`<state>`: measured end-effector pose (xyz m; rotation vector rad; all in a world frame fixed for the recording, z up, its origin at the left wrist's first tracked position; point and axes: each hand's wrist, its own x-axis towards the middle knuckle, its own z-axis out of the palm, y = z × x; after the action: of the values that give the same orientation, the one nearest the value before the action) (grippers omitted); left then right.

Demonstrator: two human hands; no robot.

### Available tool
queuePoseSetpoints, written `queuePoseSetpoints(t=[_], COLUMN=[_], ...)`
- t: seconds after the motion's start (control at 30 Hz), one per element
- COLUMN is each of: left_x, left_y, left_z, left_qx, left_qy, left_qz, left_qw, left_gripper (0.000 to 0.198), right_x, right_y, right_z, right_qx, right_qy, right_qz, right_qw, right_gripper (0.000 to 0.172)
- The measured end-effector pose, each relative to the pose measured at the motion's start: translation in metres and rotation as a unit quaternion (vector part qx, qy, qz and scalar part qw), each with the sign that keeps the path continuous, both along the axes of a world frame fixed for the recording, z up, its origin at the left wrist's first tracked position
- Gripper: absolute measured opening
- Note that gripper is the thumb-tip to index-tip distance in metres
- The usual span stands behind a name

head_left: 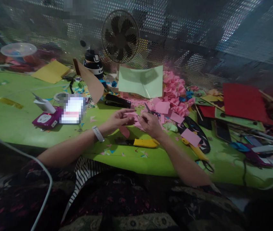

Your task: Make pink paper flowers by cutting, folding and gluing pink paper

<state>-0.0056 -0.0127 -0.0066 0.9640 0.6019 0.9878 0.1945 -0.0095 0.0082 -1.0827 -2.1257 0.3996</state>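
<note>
A small piece of pink paper [132, 115] lies between my two hands above the green tabletop. My left hand [119, 121], with a white watch band at the wrist, pinches it between thumb and fingers. My right hand [150, 124] is closed, its thumb and forefinger pressed together at the paper's right edge. A dark pointed tool [148, 107] shows just behind the right knuckles; whether the hand holds it I cannot tell. Below the hands lies a yellow-handled cutter knife [146, 143]. Behind them are a black stapler [117, 100] and loose pink paper squares [162, 107].
A heap of folded pink paper [175, 91] stands behind my right hand. To the left are a lit phone [72, 110] and a purple power adapter [47, 118] with a white cable. A fan [120, 36] stands at the back; a red sheet [243, 102] lies right.
</note>
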Motion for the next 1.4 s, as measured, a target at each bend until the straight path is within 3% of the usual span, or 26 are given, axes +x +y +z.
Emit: queuePoseSetpoints(t=[0.2, 0.37, 0.5, 0.87, 1.07, 1.4], left_x=[-0.002, -0.002, -0.003, -0.013, -0.014, -0.018], left_y=[0.003, 0.002, 0.003, 0.012, 0.012, 0.015], left_z=[0.002, 0.003, 0.004, 0.01, 0.007, 0.011], left_qx=[0.042, 0.079, 0.087, 0.089, 0.096, 0.106], left_qy=[0.033, 0.045, 0.051, 0.08, 0.089, 0.114], left_qz=[0.032, 0.027, 0.025, 0.031, 0.02, 0.028], left_qw=[0.998, 0.996, 0.995, 0.992, 0.991, 0.987], left_gripper=[0.058, 0.057, 0.055, 0.052, 0.056, 0.06], right_x=[0.001, -0.004, -0.006, 0.007, 0.002, -0.002], right_y=[-0.002, -0.005, -0.006, -0.002, -0.006, -0.008], right_z=[0.007, 0.011, 0.015, 0.024, 0.025, 0.024], right_qx=[-0.096, -0.249, -0.303, -0.36, -0.334, -0.358], right_qy=[0.065, 0.108, 0.144, 0.131, 0.135, 0.163], right_qz=[-0.001, 0.036, 0.065, 0.093, 0.068, 0.079], right_qw=[0.993, 0.962, 0.94, 0.919, 0.93, 0.916], right_gripper=[0.039, 0.046, 0.046, 0.037, 0.037, 0.024])
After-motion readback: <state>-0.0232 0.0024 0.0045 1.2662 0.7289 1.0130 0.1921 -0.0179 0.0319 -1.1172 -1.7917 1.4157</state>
